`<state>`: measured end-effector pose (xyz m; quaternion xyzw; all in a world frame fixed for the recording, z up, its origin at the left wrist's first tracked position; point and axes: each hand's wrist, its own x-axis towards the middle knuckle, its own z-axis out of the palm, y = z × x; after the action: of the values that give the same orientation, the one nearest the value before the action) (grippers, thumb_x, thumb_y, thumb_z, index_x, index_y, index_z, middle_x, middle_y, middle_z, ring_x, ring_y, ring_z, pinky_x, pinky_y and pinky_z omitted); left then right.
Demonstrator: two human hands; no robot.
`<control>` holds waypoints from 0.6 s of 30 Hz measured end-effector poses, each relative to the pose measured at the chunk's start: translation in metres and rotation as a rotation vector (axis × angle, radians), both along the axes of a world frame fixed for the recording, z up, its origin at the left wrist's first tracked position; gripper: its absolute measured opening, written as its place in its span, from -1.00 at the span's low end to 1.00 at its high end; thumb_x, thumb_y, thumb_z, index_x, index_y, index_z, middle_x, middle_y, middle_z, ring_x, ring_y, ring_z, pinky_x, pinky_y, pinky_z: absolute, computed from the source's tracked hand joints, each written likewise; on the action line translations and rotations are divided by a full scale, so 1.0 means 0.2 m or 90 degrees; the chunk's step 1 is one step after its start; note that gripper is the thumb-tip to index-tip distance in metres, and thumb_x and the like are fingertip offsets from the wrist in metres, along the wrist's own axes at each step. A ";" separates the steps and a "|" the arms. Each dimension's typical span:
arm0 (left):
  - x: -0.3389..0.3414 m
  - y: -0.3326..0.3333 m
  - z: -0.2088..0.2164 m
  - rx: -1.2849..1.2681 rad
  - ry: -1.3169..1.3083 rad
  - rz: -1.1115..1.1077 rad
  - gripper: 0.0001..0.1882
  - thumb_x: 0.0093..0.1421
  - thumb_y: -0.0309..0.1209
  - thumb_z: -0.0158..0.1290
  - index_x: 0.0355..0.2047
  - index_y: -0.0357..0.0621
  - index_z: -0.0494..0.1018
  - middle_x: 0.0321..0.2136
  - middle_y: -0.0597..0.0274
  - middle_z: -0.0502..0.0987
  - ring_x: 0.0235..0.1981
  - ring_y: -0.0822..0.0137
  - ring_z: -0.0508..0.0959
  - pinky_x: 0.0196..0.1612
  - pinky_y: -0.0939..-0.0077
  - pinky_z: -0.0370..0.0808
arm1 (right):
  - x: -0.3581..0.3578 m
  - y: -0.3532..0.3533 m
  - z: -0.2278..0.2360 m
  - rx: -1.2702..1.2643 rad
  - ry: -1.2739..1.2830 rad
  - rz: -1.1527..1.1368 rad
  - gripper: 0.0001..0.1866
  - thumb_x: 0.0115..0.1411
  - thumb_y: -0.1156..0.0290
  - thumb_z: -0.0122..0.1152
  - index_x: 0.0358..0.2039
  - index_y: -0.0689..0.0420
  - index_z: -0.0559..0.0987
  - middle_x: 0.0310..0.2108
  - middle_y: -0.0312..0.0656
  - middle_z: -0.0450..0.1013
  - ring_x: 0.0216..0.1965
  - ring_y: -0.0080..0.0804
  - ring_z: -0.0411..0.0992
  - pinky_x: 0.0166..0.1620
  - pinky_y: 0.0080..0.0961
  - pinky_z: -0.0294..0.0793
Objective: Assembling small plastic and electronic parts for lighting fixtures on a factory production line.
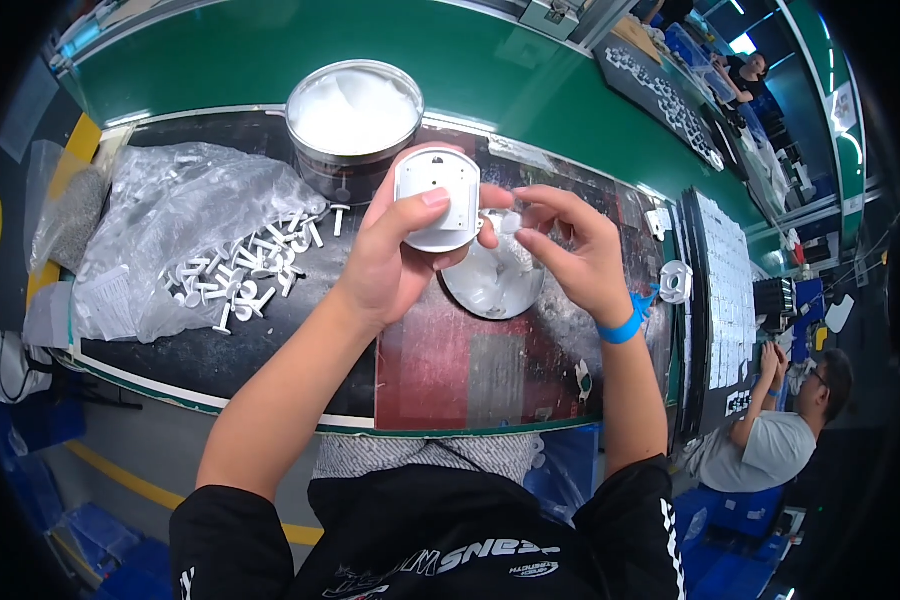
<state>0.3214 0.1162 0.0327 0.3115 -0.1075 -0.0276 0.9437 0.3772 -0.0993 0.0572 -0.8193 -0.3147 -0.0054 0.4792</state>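
My left hand (375, 250) is closed round a white plastic housing (452, 212) with rounded ends and small holes, thumb pressed on its face. The housing is raised above the bench. Close to its right edge, my right hand (580, 245) pinches a small whitish piece (511, 222), too small to name. A blue band (625, 325) is round my right wrist. Under both hands lies a round shallow dish (495, 290) with whitish, shiny contents, partly hidden by my fingers. Behind my left hand stands a large round tin (335, 165) filled with a smooth white substance.
A clear plastic bag (205, 185) spills several white mushroom-shaped plastic parts (240, 275) at the left. A red mat (420, 370) lies in front. A white ring-shaped part (676, 283) and a tray of white parts (725, 290) are at the right, near a seated person (780, 440).
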 end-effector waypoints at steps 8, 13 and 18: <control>-0.04 -0.06 0.01 -0.057 0.021 -0.128 -0.45 0.33 -0.13 -0.19 0.24 -0.13 0.08 0.00 -0.34 0.44 -0.12 -0.05 0.58 -0.36 0.38 0.54 | -0.03 -0.04 -0.03 0.526 0.366 0.093 -0.62 0.24 0.46 0.27 0.05 0.16 0.46 -0.23 -0.21 0.53 -0.16 -0.50 0.47 -0.09 -0.55 0.41; -0.10 -0.12 0.06 0.011 0.059 -0.194 -0.37 0.38 -0.09 -0.12 0.30 -0.16 0.02 0.13 -0.17 0.34 0.04 -0.07 0.52 0.05 0.05 0.55 | -0.09 -0.03 -0.04 0.551 0.404 0.099 -0.64 0.24 0.47 0.26 0.02 0.18 0.42 -0.20 -0.10 0.56 -0.15 -0.45 0.51 -0.02 -0.47 0.48; -0.13 -0.17 0.06 0.086 0.090 -0.128 -0.21 0.20 0.00 0.16 0.25 -0.12 0.07 0.10 -0.16 0.35 0.06 -0.23 0.49 0.00 -0.05 0.57 | -0.11 -0.01 -0.02 0.581 0.401 0.066 -0.69 0.21 0.53 0.27 -0.06 0.19 0.43 -0.21 -0.08 0.57 -0.16 -0.44 0.54 -0.09 -0.50 0.55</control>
<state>0.2952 0.0830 0.0439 0.3591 -0.0690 -0.1508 0.9184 0.3551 -0.1017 0.0527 -0.4742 -0.1621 0.1278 0.8559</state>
